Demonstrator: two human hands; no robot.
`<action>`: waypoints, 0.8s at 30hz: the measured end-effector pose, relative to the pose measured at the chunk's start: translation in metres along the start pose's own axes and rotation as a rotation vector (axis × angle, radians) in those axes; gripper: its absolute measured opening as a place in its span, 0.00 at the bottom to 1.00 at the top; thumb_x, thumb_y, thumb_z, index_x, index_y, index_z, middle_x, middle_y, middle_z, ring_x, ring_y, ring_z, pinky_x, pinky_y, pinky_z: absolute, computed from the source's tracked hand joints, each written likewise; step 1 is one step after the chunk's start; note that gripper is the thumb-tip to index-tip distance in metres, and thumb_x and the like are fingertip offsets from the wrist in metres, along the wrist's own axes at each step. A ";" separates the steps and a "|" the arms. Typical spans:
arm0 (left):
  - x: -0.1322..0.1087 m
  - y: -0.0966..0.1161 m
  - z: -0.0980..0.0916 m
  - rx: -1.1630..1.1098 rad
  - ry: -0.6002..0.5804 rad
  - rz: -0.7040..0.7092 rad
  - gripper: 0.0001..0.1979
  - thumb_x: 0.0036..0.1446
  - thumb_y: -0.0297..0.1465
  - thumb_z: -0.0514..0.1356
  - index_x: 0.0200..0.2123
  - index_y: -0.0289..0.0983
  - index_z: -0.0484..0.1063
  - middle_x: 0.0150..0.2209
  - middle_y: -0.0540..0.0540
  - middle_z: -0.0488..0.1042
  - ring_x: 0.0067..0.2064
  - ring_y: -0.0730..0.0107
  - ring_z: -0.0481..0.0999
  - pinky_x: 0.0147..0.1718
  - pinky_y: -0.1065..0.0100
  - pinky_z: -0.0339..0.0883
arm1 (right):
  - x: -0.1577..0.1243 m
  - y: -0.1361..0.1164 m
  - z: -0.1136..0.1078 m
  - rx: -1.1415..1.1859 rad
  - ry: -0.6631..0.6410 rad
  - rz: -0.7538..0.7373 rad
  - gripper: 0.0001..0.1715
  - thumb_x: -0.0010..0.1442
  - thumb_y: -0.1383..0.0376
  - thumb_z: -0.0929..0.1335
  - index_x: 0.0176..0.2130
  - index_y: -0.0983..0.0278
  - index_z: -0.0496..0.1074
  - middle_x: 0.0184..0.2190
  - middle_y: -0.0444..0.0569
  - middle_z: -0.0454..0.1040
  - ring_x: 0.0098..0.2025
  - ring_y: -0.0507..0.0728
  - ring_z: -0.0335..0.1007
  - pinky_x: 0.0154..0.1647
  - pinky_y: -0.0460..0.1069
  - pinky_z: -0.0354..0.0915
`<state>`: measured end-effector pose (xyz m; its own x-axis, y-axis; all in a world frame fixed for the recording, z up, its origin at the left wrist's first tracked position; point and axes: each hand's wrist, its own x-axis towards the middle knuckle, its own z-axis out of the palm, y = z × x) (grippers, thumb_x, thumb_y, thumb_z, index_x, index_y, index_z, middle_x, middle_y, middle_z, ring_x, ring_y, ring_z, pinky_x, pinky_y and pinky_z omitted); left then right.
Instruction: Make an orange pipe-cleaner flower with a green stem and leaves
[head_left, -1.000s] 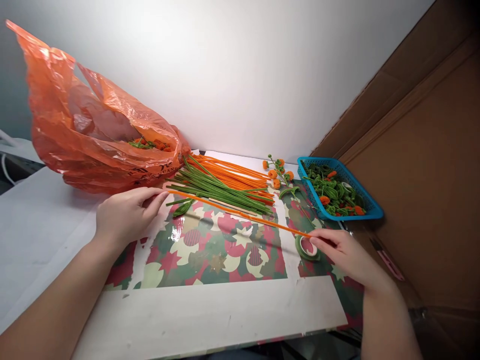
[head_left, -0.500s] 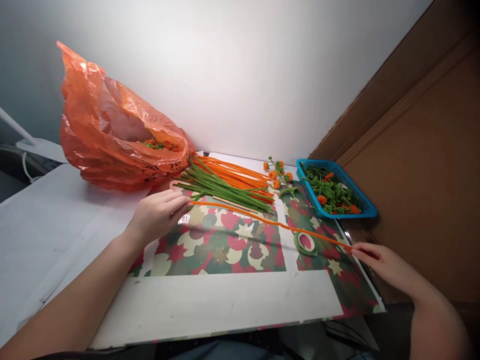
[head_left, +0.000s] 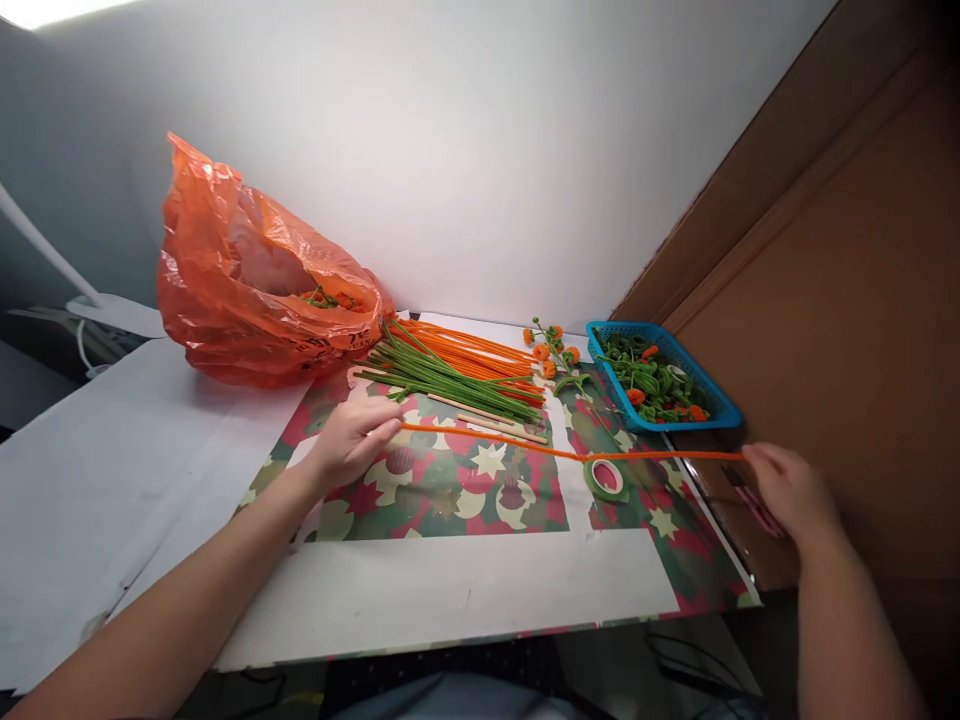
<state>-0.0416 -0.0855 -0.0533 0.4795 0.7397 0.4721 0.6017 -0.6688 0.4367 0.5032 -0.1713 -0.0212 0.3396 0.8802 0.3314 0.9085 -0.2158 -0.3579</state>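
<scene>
Fingers (head_left: pixel 379 432) of the left hand (head_left: pixel 349 448) pinched on one end of the orange pipe cleaner (head_left: pixel 570 454); fingers (head_left: pixel 754 460) of the right hand (head_left: pixel 787 488) closed on the other end. Probably best done with both pinches firm and level, pulling just enough for a straight line, no kink. Stretched between the two grips across the desk (head_left: pixel 450 590), close by the green tape roll (head_left: pixel 607 478). Beyond the left fingers, green and orange stems (head_left: pixel 450 375); beyond the right, a blue basket (head_left: pixel 679 424).
</scene>
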 end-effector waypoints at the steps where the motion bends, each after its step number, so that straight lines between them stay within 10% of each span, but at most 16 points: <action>1: 0.002 0.006 0.008 -0.012 -0.054 0.032 0.16 0.61 0.31 0.44 0.22 0.39 0.60 0.20 0.49 0.65 0.24 0.69 0.64 0.25 0.69 0.58 | 0.004 0.001 -0.001 -0.012 0.042 0.000 0.19 0.57 0.53 0.59 0.23 0.59 0.67 0.28 0.55 0.73 0.36 0.64 0.68 0.38 0.58 0.63; 8: 0.004 0.035 0.048 -0.033 -0.240 0.133 0.15 0.63 0.29 0.43 0.28 0.39 0.65 0.23 0.49 0.69 0.25 0.68 0.66 0.26 0.69 0.58 | -0.007 -0.077 0.008 0.006 0.529 -0.255 0.14 0.57 0.56 0.65 0.35 0.64 0.73 0.42 0.62 0.73 0.48 0.68 0.68 0.52 0.62 0.60; 15: 0.009 0.041 0.058 -0.052 -0.241 0.086 0.14 0.65 0.32 0.44 0.32 0.39 0.66 0.26 0.50 0.73 0.27 0.69 0.71 0.27 0.70 0.61 | -0.067 -0.233 0.085 0.411 -0.390 -0.692 0.12 0.62 0.60 0.66 0.46 0.61 0.70 0.42 0.52 0.76 0.45 0.61 0.70 0.46 0.54 0.64; 20: 0.025 0.024 0.056 0.017 -0.073 -0.099 0.23 0.67 0.29 0.33 0.41 0.36 0.67 0.31 0.45 0.73 0.32 0.66 0.72 0.31 0.67 0.63 | -0.065 -0.267 0.120 0.551 -0.502 -0.500 0.18 0.68 0.62 0.59 0.29 0.62 0.67 0.24 0.44 0.68 0.27 0.53 0.63 0.30 0.47 0.56; 24: 0.037 0.012 0.062 0.075 -0.068 -0.108 0.10 0.62 0.35 0.53 0.35 0.37 0.70 0.35 0.43 0.73 0.37 0.60 0.70 0.35 0.63 0.63 | -0.058 -0.260 0.137 0.841 -0.510 -0.288 0.19 0.66 0.57 0.59 0.27 0.62 0.65 0.20 0.41 0.61 0.24 0.51 0.57 0.27 0.46 0.54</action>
<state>0.0226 -0.0618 -0.0780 0.4505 0.8120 0.3712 0.6966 -0.5797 0.4226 0.2144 -0.1085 -0.0666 -0.1871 0.9691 0.1609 0.4071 0.2255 -0.8851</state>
